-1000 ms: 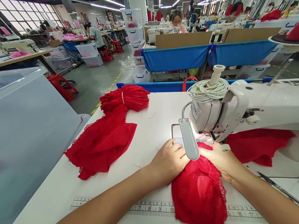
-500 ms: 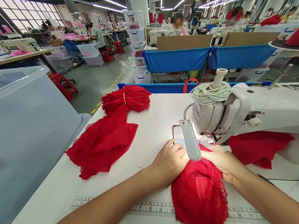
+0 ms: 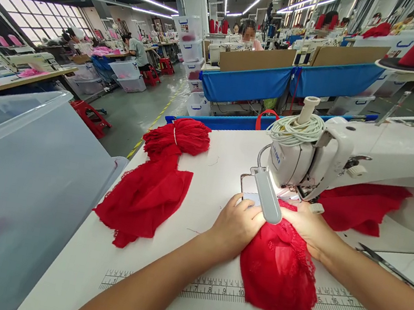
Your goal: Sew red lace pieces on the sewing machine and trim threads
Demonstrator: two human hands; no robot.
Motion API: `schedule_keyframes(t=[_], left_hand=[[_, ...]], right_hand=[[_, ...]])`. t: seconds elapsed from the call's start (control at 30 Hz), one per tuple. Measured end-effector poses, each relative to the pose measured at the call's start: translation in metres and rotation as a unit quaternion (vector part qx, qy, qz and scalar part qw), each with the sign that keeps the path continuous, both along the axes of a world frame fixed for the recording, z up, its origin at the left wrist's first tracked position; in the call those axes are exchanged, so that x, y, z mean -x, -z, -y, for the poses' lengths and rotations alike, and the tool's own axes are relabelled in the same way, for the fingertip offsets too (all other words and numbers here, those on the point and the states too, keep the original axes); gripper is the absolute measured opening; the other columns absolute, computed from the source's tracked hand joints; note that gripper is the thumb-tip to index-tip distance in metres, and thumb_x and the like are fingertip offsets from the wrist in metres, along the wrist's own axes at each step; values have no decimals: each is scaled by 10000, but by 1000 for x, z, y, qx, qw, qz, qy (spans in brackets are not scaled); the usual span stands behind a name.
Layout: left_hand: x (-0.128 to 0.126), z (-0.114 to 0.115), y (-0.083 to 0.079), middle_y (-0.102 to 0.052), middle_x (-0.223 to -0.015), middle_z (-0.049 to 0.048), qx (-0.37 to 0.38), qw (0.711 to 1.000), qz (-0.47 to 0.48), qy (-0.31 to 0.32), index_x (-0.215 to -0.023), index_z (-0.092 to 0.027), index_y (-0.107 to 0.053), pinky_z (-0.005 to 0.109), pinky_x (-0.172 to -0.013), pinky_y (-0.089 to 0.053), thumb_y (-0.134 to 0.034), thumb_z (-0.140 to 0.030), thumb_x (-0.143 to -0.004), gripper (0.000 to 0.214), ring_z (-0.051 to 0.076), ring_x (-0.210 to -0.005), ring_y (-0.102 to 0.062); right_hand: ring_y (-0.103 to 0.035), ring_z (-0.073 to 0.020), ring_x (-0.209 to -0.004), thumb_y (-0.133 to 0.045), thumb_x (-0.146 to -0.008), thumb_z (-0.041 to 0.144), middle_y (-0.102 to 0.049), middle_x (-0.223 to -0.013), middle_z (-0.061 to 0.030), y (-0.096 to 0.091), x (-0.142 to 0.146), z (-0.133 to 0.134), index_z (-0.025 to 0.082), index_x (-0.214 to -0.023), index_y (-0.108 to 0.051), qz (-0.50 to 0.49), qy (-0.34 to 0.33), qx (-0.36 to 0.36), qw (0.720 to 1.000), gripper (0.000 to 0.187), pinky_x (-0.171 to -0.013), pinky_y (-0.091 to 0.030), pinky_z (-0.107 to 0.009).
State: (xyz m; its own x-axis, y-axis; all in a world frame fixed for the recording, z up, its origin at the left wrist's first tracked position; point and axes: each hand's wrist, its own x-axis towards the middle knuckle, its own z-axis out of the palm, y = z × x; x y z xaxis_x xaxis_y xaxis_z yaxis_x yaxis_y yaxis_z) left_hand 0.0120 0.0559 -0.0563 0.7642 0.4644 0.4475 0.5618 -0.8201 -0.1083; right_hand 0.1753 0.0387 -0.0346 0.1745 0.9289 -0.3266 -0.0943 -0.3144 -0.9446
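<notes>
A red lace piece (image 3: 278, 274) lies on the white table (image 3: 211, 177) in front of the white sewing machine (image 3: 351, 154). My left hand (image 3: 237, 224) rests on its left edge with fingers curled down against the fabric, close to the needle area. On the lace's far right edge, under the machine head, my right hand (image 3: 308, 226) presses with fingers together. A grey lamp arm (image 3: 266, 195) partly hides both hands' fingertips.
A tied bundle of red lace pieces (image 3: 154, 183) lies at the left of the table. More red fabric (image 3: 362, 206) sits behind the machine. A clear plastic bin (image 3: 13, 185) stands at my left. A printed ruler (image 3: 223, 289) runs along the front edge. Other people work at distant tables.
Both hands stay on the red lace at the needle; only the view has shifted slightly.
</notes>
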Motion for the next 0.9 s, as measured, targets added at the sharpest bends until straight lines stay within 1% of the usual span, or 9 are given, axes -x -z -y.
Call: schedule_keyframes(t=[0.13, 0.23, 0.33, 0.43, 0.5, 0.57, 0.7, 0.8, 0.9], left_hand=[[1, 1, -1, -634, -764, -2, 34, 999, -18, -7, -787, -183, -578, 397, -934, -433, -434, -32, -873, 226, 177, -780, -568], [1, 1, 1, -672, -873, 16, 57, 998, -21, -5, -872, -185, -593, 440, -1016, -398, -431, -78, -913, 199, 188, -858, -587], [1, 1, 3, -680, -899, 18, 61, 998, -17, -3, -868, -198, -584, 442, -1043, -386, -413, -95, -938, 212, 182, -895, -591], [1, 0, 4, -682, -895, 12, 41, 999, -12, 1, -840, -205, -576, 445, -1039, -397, -418, -128, -955, 210, 178, -889, -594], [1, 0, 5, -683, -920, 10, 30, 1000, -8, 3, -856, -205, -584, 446, -1034, -407, -433, -147, -959, 192, 175, -890, -598], [1, 0, 5, -686, -953, 10, 23, 1000, -3, 5, -897, -204, -600, 440, -1025, -420, -446, -150, -959, 175, 171, -899, -602], [1, -1, 7, -696, -983, 10, -4, 1000, 8, 18, -943, -203, -624, 433, -990, -457, -483, -158, -949, 147, 170, -898, -616], [2, -1, 7, -699, -998, 21, -7, 1000, 0, 23, -951, -200, -630, 455, -1023, -439, -489, -158, -950, 147, 175, -948, -625], [2, -1, 7, -701, -1012, 36, -5, 1000, -4, 24, -940, -197, -639, 477, -1031, -432, -482, -154, -951, 162, 186, -983, -628]], right_hand=[[-604, -162, -591, -711, -519, 165, -647, -598, 7, -13, 0, 7, 192, -643, -608, 58, -10, 25, 998, 164, -547, -452, -261], [-623, -175, -666, -706, -567, 183, -675, -656, 8, -18, 0, 11, 211, -668, -620, 101, -1, 10, 995, 135, -583, -455, -257], [-654, -211, -770, -696, -595, 225, -711, -756, 0, -14, -3, 12, 226, -749, -638, 122, -4, -19, 992, 164, -646, -483, -274], [-664, -225, -851, -659, -600, 250, -731, -866, -10, -4, -10, 10, 228, -777, -636, 132, -19, -33, 990, 180, -725, -502, -291], [-666, -221, -867, -621, -614, 263, -738, -894, -23, 3, -16, 8, 219, -760, -655, 134, -45, -31, 989, 156, -768, -504, -300], [-670, -222, -862, -583, -631, 267, -745, -878, -38, 6, -20, 8, 209, -755, -691, 135, -73, -25, 988, 174, -790, -506, -313], [-685, -232, -837, -554, -642, 252, -760, -848, -51, 1, -21, 8, 199, -759, -732, 149, -107, -12, 983, 219, -756, -521, -314], [-694, -247, -805, -586, -660, 280, -766, -820, -64, -4, -22, 5, 195, -754, -751, 177, -144, -20, 973, 208, -722, -528, -321], [-688, -276, -820, -622, -641, 278, -769, -816, -60, -3, -25, 0, 201, -718, -757, 209, -161, -35, 964, 174, -744, -520, -342]])
